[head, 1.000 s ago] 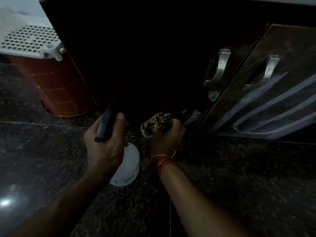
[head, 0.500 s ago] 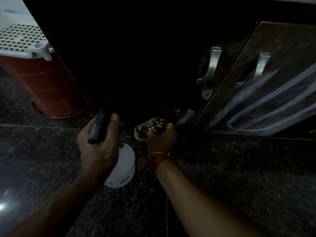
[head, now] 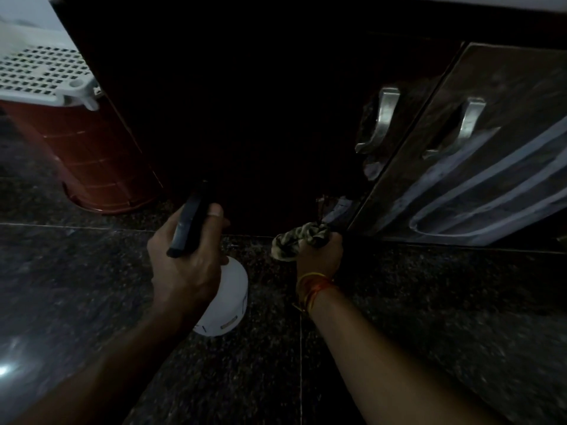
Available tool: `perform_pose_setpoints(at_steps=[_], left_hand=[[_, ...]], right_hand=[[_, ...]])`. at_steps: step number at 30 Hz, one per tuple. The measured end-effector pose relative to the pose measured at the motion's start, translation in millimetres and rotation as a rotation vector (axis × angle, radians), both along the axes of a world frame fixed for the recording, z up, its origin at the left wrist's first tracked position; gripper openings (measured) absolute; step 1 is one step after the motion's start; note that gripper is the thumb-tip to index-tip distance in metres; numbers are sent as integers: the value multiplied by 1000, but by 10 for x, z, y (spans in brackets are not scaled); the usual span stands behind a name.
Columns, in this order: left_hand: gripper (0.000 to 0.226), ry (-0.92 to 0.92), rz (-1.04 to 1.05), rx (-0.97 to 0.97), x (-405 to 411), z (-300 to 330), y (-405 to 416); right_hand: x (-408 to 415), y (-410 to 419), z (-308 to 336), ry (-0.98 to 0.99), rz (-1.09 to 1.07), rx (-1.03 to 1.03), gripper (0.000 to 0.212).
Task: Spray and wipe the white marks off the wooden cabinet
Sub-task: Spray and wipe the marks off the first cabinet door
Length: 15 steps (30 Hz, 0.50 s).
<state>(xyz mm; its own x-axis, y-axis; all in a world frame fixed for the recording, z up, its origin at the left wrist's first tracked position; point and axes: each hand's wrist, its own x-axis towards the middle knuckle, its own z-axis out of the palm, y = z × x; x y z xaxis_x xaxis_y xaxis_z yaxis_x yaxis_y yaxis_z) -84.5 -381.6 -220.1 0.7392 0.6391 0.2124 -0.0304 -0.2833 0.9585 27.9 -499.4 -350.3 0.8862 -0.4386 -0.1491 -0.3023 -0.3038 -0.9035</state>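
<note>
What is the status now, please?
Left hand grips spray bottle. Right hand holds cloth at cabinet base. White marks remain. Nothing blocking.

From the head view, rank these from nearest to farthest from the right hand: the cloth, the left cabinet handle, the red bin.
1. Cloth: bunched in the right hand at the cabinet's base.
2. Left cabinet handle: up and to the right.
3. Red bin: far left, beside the cabinet.
</note>
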Motion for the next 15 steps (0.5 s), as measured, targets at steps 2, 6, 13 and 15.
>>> perform_pose_setpoints(at_steps=[2,6,13,15], left_hand=[[36,3,5,-3,-2,14,-4],[29,7,7,6,-15,31,5],[26,-20,-7,-2,39,81,-56],[29,-34,-23,-11,35,86,-87]], right_hand=[[41,-110,-32,0,-27,-3,22],[29,-180,42,23,-12,-16,25],[-5,-151,534,-223,0,-62,25],[-21,-164,607,-261,19,-56,32]])
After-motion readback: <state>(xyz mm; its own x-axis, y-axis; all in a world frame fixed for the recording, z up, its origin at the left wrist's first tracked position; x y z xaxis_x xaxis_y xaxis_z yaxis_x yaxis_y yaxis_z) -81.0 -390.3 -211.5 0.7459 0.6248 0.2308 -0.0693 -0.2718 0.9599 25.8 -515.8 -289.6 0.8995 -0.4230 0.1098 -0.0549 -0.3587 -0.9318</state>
